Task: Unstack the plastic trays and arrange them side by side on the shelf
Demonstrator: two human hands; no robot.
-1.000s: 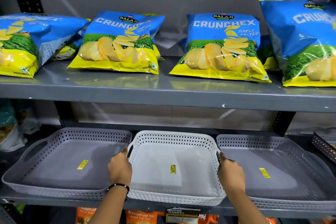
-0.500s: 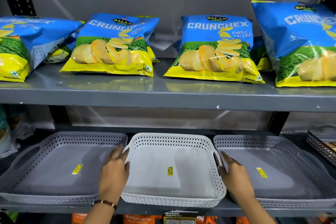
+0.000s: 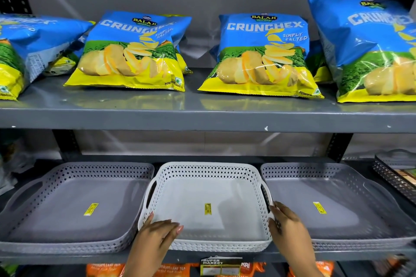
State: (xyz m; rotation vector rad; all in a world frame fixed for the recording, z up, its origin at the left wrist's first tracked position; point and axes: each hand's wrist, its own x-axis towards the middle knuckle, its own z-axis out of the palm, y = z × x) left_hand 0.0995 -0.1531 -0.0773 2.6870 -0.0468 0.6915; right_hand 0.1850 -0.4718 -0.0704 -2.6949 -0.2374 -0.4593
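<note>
Three perforated plastic trays sit side by side on the lower grey shelf [image 3: 202, 255]. A white tray [image 3: 209, 170] is in the middle, with a grey tray [image 3: 74, 170] on its left and another grey tray [image 3: 333, 171] on its right. Each carries a small yellow sticker. My left hand [image 3: 155, 236] rests flat over the white tray's front left corner, fingers spread. My right hand [image 3: 286, 225] lies against the white tray's right rim near the handle, fingers extended. Neither hand is clasped around anything.
The upper shelf [image 3: 202, 117] holds several blue and yellow crisp bags [image 3: 258, 56] right above the trays. A dark wire basket [image 3: 394, 173] stands at the far right of the lower shelf. Orange packets [image 3: 171, 270] and a price label [image 3: 220, 265] sit below the shelf edge.
Both hands let go of the white tray's side handles and slid back toward its front corners. The view shifted down and closer to the shelf.
</note>
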